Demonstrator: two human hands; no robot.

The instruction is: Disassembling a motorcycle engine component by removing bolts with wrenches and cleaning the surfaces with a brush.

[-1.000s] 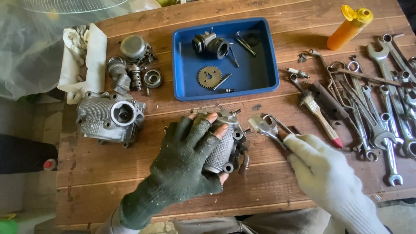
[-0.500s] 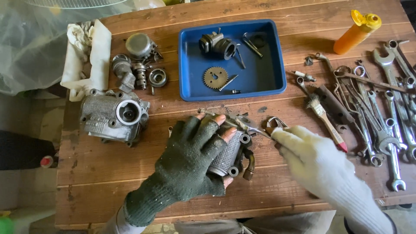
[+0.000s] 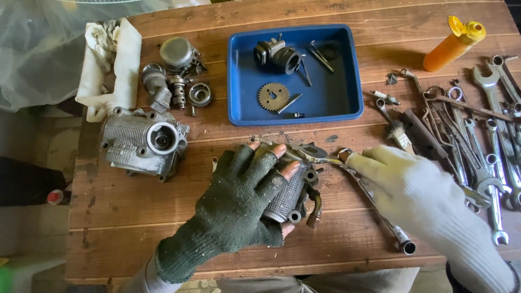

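1. Left hand [image 3: 239,203], in a dark fingerless glove, clasps the finned metal engine part [image 3: 290,196] lying at the front middle of the worktop [image 3: 135,217].
2. Right hand [image 3: 404,187], white-gloved, grips a long wrench [image 3: 380,214] just beside it.
3. The part looks heavy, rigid and likely oily; hold its ribbed body, not the curved pipe [image 3: 315,209].
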